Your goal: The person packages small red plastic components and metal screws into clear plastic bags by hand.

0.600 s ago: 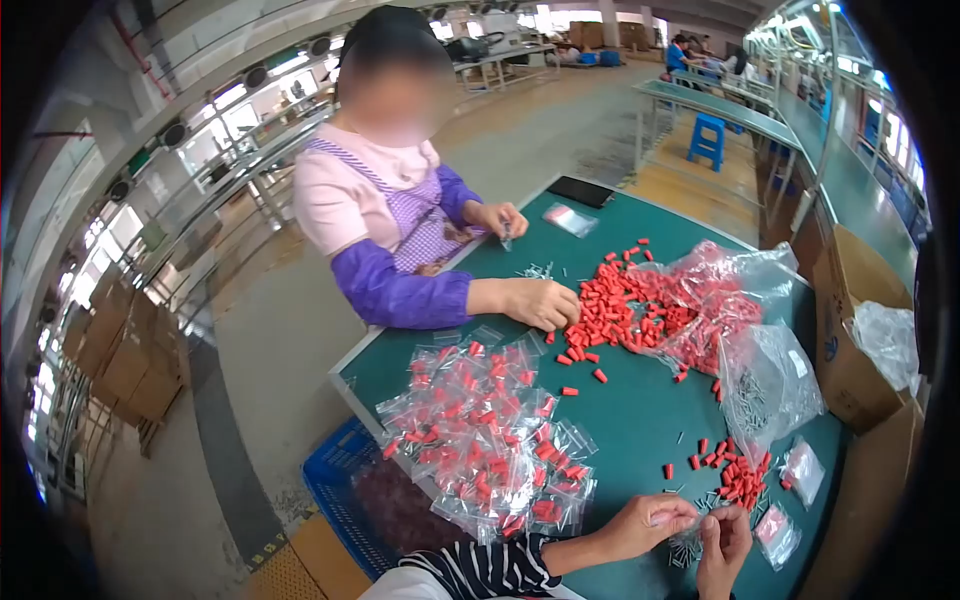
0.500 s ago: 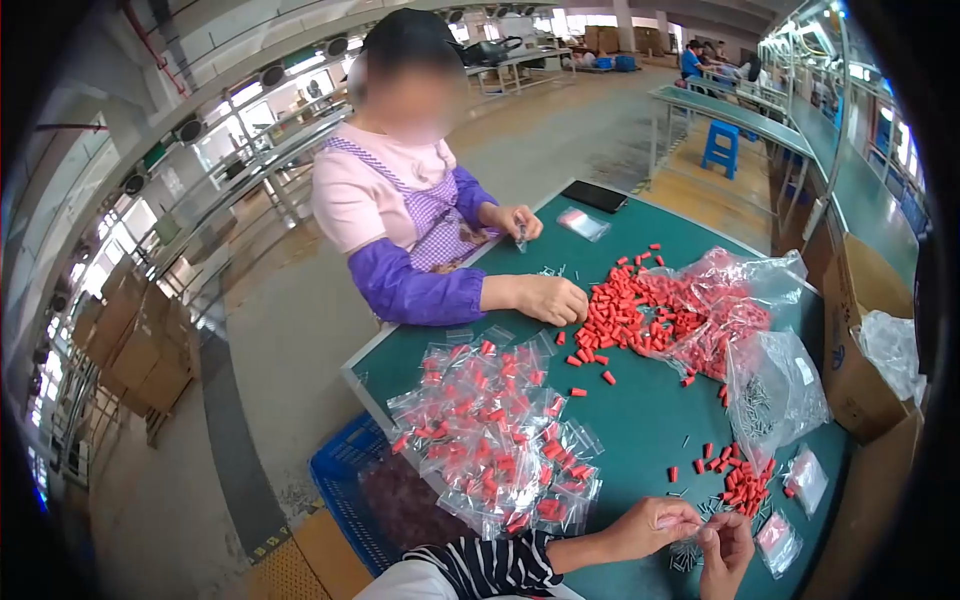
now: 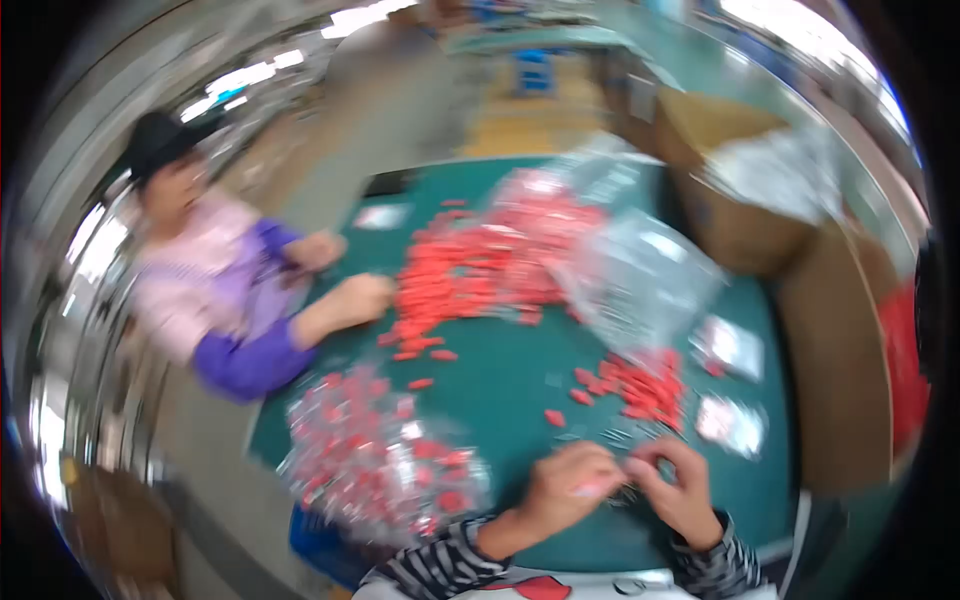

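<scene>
Blur softens the whole view. My left hand is closed, with a small pinkish-white plastic bag showing at its fingers. Close beside it, my right hand has thumb and fingers pinched together; whatever is between them is too blurred to name. Small metal screws lie scattered just beyond and under both hands. Past the fingers is a small heap of red plastic caps. Two packs of flat clear bags, a nearer pack and a farther pack, lie right of the heap.
A pile of filled clear bags covers the table's left front, above a blue basket. A larger heap of red caps and a big clear bag lie farther back. A co-worker sits left. Cardboard boxes stand right.
The view has swung right, so the table and co-worker appear farther left and the boxes show more. Both my hands stay close together near the screws; my right sleeve now shows.
</scene>
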The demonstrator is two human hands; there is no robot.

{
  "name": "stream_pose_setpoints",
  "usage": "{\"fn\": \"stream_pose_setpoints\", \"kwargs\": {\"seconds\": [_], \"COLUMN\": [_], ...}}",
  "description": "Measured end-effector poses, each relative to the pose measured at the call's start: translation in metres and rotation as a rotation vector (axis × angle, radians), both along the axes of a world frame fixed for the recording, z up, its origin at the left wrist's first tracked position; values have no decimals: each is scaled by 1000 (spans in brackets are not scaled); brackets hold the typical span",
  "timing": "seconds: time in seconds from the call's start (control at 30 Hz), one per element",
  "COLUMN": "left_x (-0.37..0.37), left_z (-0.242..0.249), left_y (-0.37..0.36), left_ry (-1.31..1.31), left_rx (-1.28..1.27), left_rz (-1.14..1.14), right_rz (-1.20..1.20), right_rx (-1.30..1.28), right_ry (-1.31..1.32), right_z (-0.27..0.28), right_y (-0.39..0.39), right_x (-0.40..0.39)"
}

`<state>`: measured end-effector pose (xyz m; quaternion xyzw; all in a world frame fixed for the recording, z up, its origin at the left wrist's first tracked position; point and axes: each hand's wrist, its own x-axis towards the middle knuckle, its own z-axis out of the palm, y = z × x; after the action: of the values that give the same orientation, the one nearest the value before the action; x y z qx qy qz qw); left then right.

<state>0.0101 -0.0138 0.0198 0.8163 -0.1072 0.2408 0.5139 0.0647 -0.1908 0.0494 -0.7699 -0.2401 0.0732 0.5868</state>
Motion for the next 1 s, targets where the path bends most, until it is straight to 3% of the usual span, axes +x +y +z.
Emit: {"fn": "stream_pose_setpoints", "kwargs": {"seconds": [0.13,0.17,0.3,0.4,0.6,0.7,1.0], "left_x": [6,4,-7,-5,-3,-2,-6], "left_z": [1,0,0,-1,-6,-2,-2], "left_y": [-2,-3,1,2,9,9,4], "left_ry": [28,83,356,374,461,418,261], "left_rx": [157,57,-209,-79,-428,-460,-192], "left_rz": [83,88,11,-26,-10,-23,-95], "right_rz": [81,100,67,27,-42,43,82], "right_rx": [93,114,118,109,131,161,70], "right_ry": [-31,52,-46,-135,-64,-15,0], "right_z": [-13,-11,-23,-25,-9,-8,-8], "right_y": [-1,-4,-2,-5,-7,-6,0], "right_x": [10,9,1,3,5,6,1]}}
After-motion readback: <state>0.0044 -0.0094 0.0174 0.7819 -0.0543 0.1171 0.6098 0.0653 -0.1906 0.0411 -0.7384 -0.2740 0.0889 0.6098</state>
